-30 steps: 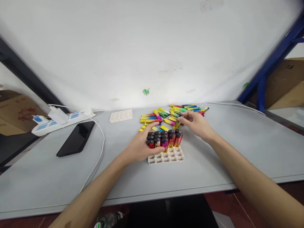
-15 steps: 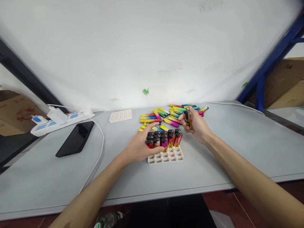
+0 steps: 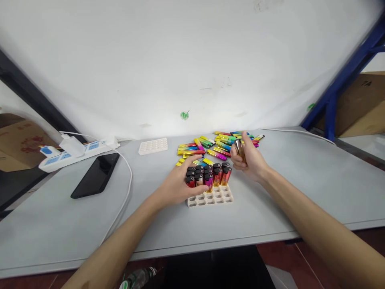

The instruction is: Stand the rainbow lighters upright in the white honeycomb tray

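Observation:
Several lighters with black tops (image 3: pixel 208 181) stand upright in the back rows of a white tray with holes (image 3: pixel 210 200); its front holes are bare. My left hand (image 3: pixel 177 184) curves around the left side of this group, thumb in front and fingers behind, touching the lighters. My right hand (image 3: pixel 248 158), raised to the right of the tray, is closed on a lighter (image 3: pixel 240 150) with a shiny metal top, its thumb lifted above it. Behind the tray lies a loose pile of colourful metallic lighters (image 3: pixel 217 155).
A second white tray (image 3: pixel 153 146) lies near the wall. To the left are a black phone (image 3: pixel 95 176), a power strip (image 3: pixel 64 157) with chargers and a white cable (image 3: pixel 130 176). Cardboard boxes (image 3: pixel 363 108) stand beyond the table's sides.
The lighter in my right hand has turned, so its shiny metal top now shows. My right thumb has lifted slightly. My left hand stays around the standing lighters.

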`<state>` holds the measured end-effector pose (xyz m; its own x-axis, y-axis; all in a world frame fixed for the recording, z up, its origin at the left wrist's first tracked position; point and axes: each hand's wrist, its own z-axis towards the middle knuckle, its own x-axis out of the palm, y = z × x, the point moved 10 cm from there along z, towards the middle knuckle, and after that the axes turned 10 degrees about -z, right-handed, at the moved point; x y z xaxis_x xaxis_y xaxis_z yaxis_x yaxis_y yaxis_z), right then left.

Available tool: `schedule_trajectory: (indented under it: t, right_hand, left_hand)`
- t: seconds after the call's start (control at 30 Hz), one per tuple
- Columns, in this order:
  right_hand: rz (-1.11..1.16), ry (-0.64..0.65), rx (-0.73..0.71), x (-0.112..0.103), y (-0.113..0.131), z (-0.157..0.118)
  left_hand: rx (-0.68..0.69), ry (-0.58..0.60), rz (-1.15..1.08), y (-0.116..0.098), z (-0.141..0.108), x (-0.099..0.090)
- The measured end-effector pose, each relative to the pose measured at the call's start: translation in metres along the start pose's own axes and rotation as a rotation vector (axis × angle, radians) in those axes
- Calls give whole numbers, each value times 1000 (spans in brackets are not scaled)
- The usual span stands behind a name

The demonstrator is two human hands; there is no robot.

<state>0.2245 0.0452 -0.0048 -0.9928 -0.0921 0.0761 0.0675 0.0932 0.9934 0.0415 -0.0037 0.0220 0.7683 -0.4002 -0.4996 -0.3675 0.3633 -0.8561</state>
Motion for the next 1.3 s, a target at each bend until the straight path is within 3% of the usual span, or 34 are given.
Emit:
schedule_trajectory:
  t: [0.5, 0.9, 1.13, 1.3]
  right_hand:
    - [-14, -102, 32, -6, -1, -1]
    - [-80, -96, 72, -2, -5, -2]
    - [-47, -111, -21, -7, 4, -1]
    - [-142, -17, -133, -9, 24, -6]
  left_hand:
    - [-27, -2, -20, 4, 0, 0]
    - [14, -17, 8, 0, 0, -1]
    - [5, -30, 21, 3, 0, -2]
    - [18, 3, -33, -1, -1, 1]
